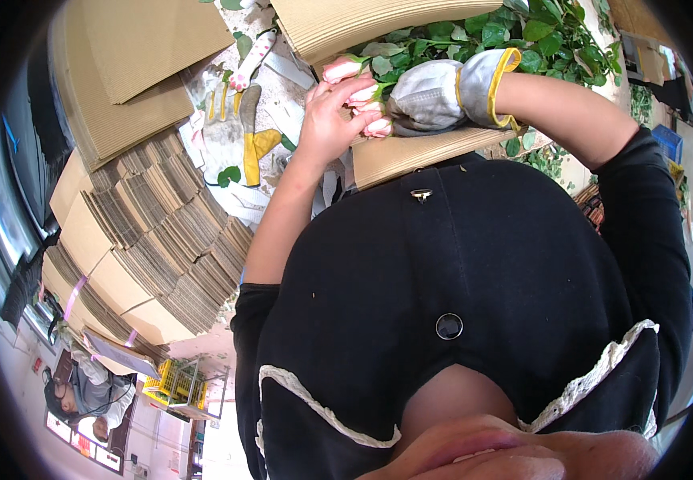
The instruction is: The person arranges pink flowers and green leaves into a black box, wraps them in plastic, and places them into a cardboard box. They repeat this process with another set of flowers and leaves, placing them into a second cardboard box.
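Note:
Several pink roses [368, 107] lie in front of me in a small row, heads toward the left, on corrugated cardboard [424, 155]. My left hand [329, 120] is bare; its thumb and fingers close around the rose heads. My right hand [427, 99] wears a grey-white work glove with yellow trim and is closed just below the heads, where the stems run under it. The glove hides most of the grip. Green rose leaves [496, 33] spread beyond the gloved hand, toward the upper right.
A second work glove [232, 138] lies left of my bare hand, beside a paw-patterned white handle [253, 60] and paper scraps. Stacked cardboard sheets [154, 234] rise along the left. Another person [91, 390] and a yellow crate [172, 384] appear at lower left.

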Demonstrator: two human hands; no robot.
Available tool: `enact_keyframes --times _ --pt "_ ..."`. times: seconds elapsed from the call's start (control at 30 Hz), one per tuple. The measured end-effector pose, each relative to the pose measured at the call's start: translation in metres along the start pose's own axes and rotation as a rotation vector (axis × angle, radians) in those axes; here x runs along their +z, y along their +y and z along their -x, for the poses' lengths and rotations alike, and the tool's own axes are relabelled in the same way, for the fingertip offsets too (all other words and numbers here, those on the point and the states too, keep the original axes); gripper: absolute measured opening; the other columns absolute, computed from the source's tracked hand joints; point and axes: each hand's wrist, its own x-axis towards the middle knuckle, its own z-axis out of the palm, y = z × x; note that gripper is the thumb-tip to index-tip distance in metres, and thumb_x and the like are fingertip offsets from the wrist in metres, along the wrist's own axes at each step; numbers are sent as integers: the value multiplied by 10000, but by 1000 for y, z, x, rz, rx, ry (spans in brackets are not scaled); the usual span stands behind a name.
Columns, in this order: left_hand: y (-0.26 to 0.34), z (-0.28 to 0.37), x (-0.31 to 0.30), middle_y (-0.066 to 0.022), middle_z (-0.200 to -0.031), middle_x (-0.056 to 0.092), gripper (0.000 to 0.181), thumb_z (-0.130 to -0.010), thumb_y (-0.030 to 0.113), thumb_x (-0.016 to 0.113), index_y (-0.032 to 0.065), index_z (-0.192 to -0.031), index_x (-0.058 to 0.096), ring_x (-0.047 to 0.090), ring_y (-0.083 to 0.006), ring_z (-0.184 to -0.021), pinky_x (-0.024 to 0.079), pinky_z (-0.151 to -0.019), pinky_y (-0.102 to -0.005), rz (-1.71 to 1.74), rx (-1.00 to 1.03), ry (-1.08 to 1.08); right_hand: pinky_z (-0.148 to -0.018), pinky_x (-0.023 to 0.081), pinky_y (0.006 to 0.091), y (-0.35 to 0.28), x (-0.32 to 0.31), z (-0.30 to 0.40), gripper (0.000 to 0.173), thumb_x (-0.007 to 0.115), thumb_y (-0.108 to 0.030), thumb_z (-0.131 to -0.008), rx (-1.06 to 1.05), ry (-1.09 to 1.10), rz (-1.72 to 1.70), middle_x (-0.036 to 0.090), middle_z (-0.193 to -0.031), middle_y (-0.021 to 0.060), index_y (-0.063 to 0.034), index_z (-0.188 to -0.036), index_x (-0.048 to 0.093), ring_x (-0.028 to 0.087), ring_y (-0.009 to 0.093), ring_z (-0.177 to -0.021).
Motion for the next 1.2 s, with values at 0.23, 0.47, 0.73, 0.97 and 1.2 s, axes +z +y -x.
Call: enact_keyframes --times 0.23,0.47,0.73,0.97,1.2 --pt "0 6 5 -85 -1115 682 462 -691 223 801 114 -1124 680 589 -292 -1073 434 -969 -404 -86 57 26 -721 538 425 -24 -27 22 333 580 -373 -884 114 115 177 690 -851 178 -67 -879 709 673 349 -803" --pt "-3 16 13 -55 -1076 668 469 -691 237 807 113 -1124 680 567 -283 -1047 411 -963 -404 -173 62 68 -574 548 391 2 -8 0 183 616 -169 -790 108 632 425 667 -757 133 -52 -930 611 692 289 -689" --pt "14 2 -5 -149 -1379 451 397 -679 296 813 179 -1044 712 463 -356 -1192 389 -984 -473 -331 152 71 -597 540 450 6 0 -3 154 632 -190 -779 252 502 319 689 -788 136 -88 -880 690 687 331 -730" --pt "-4 -14 -11 -179 -1210 601 262 -718 160 779 71 -959 727 594 -325 -1085 482 -927 -404 -34 140 -25 -604 543 423 -20 -89 65 192 618 -197 -814 104 972 326 694 -768 100 -134 -972 706 681 283 -672" --pt "7 -14 -7 -136 -1222 613 535 -744 125 740 114 -1254 579 586 -341 -1088 437 -956 -440 37 -165 -112 -734 540 344 48 -166 53 364 562 -175 -902 468 745 339 664 -893 124 -41 -1240 568 660 264 -815"
